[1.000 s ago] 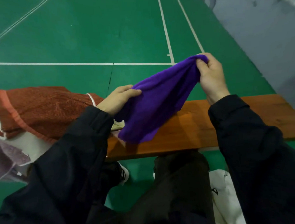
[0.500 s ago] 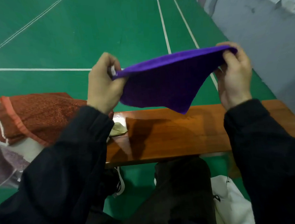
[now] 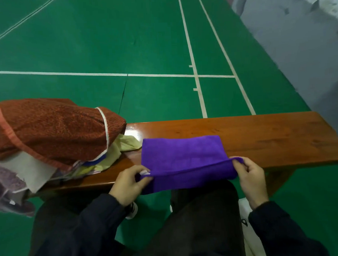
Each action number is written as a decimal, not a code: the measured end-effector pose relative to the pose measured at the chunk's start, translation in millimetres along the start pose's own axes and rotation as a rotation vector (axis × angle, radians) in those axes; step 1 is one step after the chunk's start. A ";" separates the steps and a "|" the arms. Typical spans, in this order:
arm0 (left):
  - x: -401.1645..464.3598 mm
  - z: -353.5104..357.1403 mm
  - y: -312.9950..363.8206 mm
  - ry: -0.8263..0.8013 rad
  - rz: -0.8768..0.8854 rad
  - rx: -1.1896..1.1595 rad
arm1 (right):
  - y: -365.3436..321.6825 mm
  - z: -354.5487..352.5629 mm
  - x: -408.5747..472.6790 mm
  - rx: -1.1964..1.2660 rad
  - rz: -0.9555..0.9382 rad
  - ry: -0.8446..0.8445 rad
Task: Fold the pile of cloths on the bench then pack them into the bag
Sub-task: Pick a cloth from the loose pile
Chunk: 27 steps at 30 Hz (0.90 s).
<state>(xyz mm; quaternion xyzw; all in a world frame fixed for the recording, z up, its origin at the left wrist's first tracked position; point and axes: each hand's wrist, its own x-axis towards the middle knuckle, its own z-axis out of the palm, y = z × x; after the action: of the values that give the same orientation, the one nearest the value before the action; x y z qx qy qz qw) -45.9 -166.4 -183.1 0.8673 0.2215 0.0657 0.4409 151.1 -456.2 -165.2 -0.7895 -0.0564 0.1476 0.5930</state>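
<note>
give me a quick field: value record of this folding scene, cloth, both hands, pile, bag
cloth: purple cloth lies flat on the wooden bench, near edge lifted
left hand: left hand pinches the cloth's near left corner
right hand: right hand pinches the near right corner
pile: rust-red towel tops a heap at the bench's left end, pale yellow cloth beneath
bag: white bag on the floor by the right leg, mostly hidden
floor: green court floor with white lines

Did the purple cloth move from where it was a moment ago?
Yes. The purple cloth came down from mid-air and now lies spread on the wooden bench, its near edge pinched by the left hand and right hand.
</note>
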 end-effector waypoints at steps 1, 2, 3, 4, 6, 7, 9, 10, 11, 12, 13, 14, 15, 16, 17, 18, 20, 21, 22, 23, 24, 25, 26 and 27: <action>6.7 -0.6 0.2 0.015 -0.028 -0.076 | -4.5 2.9 7.7 0.022 -0.008 0.018; 14.0 -1.1 -0.1 0.036 -0.042 -0.136 | -8.4 6.1 17.7 0.026 -0.024 0.039; 22.2 -0.2 -2.5 0.061 -0.048 -0.182 | -11.6 9.6 28.5 0.016 -0.038 0.056; 31.7 0.1 -3.1 0.102 -0.073 -0.205 | -12.3 12.8 40.9 -0.015 -0.051 0.071; 50.9 1.1 -0.9 0.171 -0.140 -0.237 | -10.3 19.8 65.9 -0.090 -0.046 0.083; 60.3 2.6 -0.9 0.196 -0.174 -0.251 | -7.1 23.2 77.9 -0.120 -0.032 0.083; 77.7 6.7 -2.7 0.234 -0.236 -0.251 | 0.5 30.0 97.6 -0.181 0.003 0.076; 84.9 10.2 -3.7 0.246 -0.263 -0.229 | 5.5 32.9 105.3 -0.236 0.014 0.072; 90.6 14.0 -5.0 0.243 -0.288 -0.194 | 10.2 35.4 111.4 -0.315 0.014 0.065; 94.1 18.2 -4.0 0.231 -0.309 -0.151 | 13.4 37.3 115.2 -0.406 0.005 0.055; 96.5 22.7 -3.5 0.228 -0.322 -0.092 | 15.3 39.5 117.9 -0.485 -0.011 0.050; 97.9 26.8 -3.3 0.240 -0.323 -0.035 | 17.2 41.1 120.7 -0.542 -0.027 0.051; 99.0 30.1 -3.0 0.263 -0.317 0.007 | 17.5 42.3 123.2 -0.570 -0.042 0.054; 100.1 32.1 -3.5 0.295 -0.316 0.032 | 16.8 44.0 126.7 -0.585 -0.057 0.060; 101.6 32.9 -4.4 0.329 -0.314 0.044 | 15.2 46.3 130.3 -0.599 -0.074 0.068; 103.5 33.4 -4.6 0.357 -0.308 0.057 | 13.9 48.5 134.6 -0.619 -0.089 0.073; 106.3 35.2 -5.7 0.370 -0.289 0.108 | 12.2 52.5 140.9 -0.667 -0.103 0.071; 107.6 35.6 -5.1 0.366 -0.274 0.138 | 13.4 54.1 142.7 -0.694 -0.104 0.066; 108.5 35.7 -4.4 0.361 -0.260 0.172 | 16.7 55.4 144.3 -0.715 -0.099 0.069; 109.6 35.1 -3.8 0.357 -0.248 0.206 | 19.6 56.5 144.6 -0.728 -0.097 0.080; 111.2 34.1 -3.7 0.357 -0.239 0.230 | 22.7 57.3 144.8 -0.738 -0.097 0.099; 113.4 32.8 -4.6 0.359 -0.238 0.242 | 24.4 57.8 144.5 -0.747 -0.102 0.122; 115.7 31.4 -5.2 0.360 -0.242 0.240 | 25.7 57.9 144.6 -0.757 -0.107 0.141; 117.5 30.1 -5.8 0.357 -0.250 0.231 | 24.9 57.7 144.1 -0.768 -0.114 0.150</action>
<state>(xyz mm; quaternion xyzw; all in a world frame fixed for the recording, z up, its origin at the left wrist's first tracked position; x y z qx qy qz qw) 66.5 -133.7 -215.5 0.8525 0.4075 0.1369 0.2973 268.6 -372.3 -227.5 -0.9581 -0.1078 0.0243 0.2642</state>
